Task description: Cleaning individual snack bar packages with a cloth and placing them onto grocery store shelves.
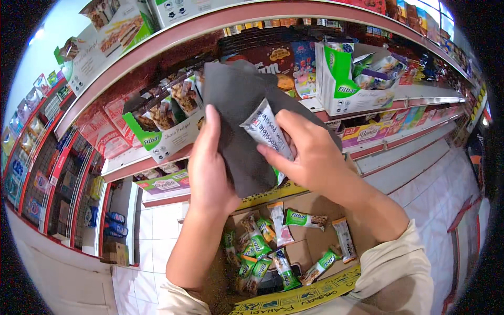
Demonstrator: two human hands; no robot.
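We face a shelf (pixel 294 11), w/ an open carton (pixel 302 254) below. Betw. them, our dark cloth (pixel 231 121) – L hand (pixel 205 163) grips its left side, thumb up. R hand (pixel 307 147) pinches a pale bar (pixel 265 126) in front of the cloth; can't tell if they touch. Bar's long axis runs upper-left to lower-right – R hand's nearer, L hand's off to its left. Loose bars (pixel 306 219) lie in the carton.

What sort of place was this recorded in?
Most likely a small grocery shop or minimarket: pink-edged shelves carry packaged snacks, a green-and-white display box stands open at the top, and an open cardboard box holds loose wrapped bars.
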